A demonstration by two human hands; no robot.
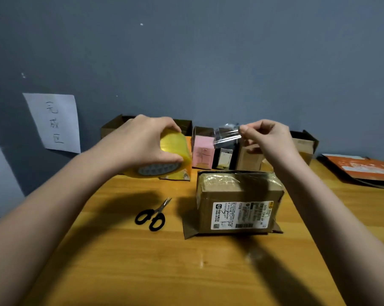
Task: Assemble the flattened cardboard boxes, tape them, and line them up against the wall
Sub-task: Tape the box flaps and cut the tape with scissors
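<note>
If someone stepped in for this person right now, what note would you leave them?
Left hand grips the tape roll, raised over the table.
Right hand pinches the pulled-out tape end.
Labelled box stands mid-table, some tape already on top; a bottom flap sticks out.
Scissors lie left of it.
Done: several boxes stand along the wall.
Left: stick and cut this strip, move the box to the row, then the flat pieces at right.

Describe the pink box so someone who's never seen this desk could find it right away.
Start at the grey wall behind the wooden table, where a row of small boxes stands. The pink box is near the middle of that row, just right of the yellow tape roll held in the left hand. It is the only pink one; its neighbours are brown or black.
</note>
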